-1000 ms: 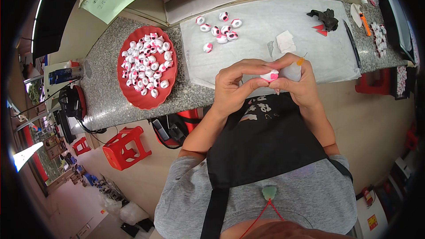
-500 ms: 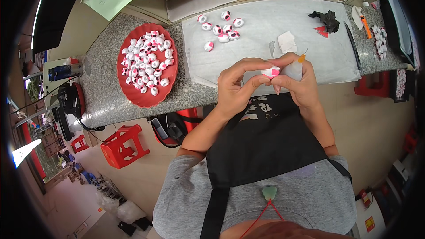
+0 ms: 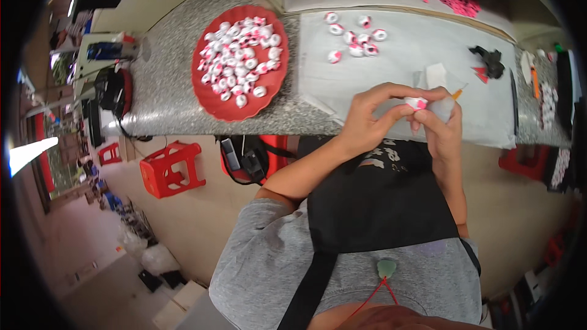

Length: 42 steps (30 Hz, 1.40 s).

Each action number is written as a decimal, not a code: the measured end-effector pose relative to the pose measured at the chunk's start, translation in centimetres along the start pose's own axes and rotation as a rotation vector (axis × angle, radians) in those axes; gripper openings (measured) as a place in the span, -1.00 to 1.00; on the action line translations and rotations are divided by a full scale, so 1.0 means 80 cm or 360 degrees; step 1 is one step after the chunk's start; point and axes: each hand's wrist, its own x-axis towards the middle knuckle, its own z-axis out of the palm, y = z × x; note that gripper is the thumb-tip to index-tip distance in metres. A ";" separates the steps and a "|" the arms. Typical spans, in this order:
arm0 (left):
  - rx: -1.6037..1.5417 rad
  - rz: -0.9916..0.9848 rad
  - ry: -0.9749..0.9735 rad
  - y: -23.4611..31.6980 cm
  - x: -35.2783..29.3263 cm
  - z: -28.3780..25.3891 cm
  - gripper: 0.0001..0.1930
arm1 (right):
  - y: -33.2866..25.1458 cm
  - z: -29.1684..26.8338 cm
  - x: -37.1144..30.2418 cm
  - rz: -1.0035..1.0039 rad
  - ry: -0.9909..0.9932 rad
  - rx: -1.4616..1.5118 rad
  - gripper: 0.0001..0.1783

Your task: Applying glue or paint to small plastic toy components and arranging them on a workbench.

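Note:
Over the front part of the white work sheet, my left hand [image 3: 374, 115] pinches a small white and pink figure piece [image 3: 416, 104] between thumb and fingers. My right hand [image 3: 441, 127] meets it from the other side, its thumb and fingertips at the piece. Tucked in that same right hand is a translucent squeeze bottle [image 3: 443, 109] with an orange needle tip [image 3: 457, 94] pointing away to the right. Several similar white and pink pieces [image 3: 356, 38] lie farther back on the sheet. Many more fill a red scalloped plate [image 3: 208, 99] to the left.
A white paper scrap [image 3: 436, 76] lies just beyond my hands. Black crumpled material [image 3: 488, 61] and red triangular bits [image 3: 480, 74] sit at the right, near a dark stick [image 3: 514, 105]. Pink small parts [image 3: 455, 3] are on the back shelf. A red stool [image 3: 172, 170] stands below left.
The whole view has shifted, so plate, sheet and hands appear farther right. Both hands still keep the piece between them, and the bottle stays in the right hand.

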 end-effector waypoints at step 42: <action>0.2413 0.0334 0.1044 0.018 0.028 -0.164 -0.76 | 0.009 -0.054 0.007 0.0173 0.0145 -0.0261 -0.75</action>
